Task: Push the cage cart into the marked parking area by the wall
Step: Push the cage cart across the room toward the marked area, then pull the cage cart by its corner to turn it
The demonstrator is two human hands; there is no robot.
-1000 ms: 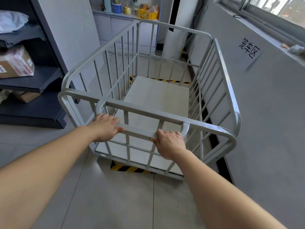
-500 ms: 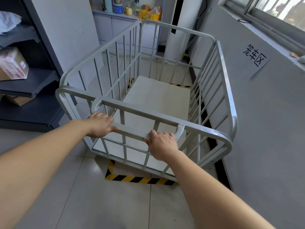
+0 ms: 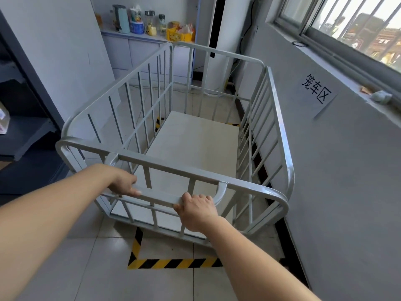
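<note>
Low in the frame, a yellow-and-black striped floor marking shows its near corner just in front of the cage cart. At centre, the left hand and right hand are both curled closed around the cart's handle bar. The cart seems to sit inside the marking, its right side just beside the wall, under a paper sign at upper right.

One cage cart with one handle bar. Two hands: the left hand and the right hand. One paper sign on the wall. One electric kettle and two glass bottles on the desk.
</note>
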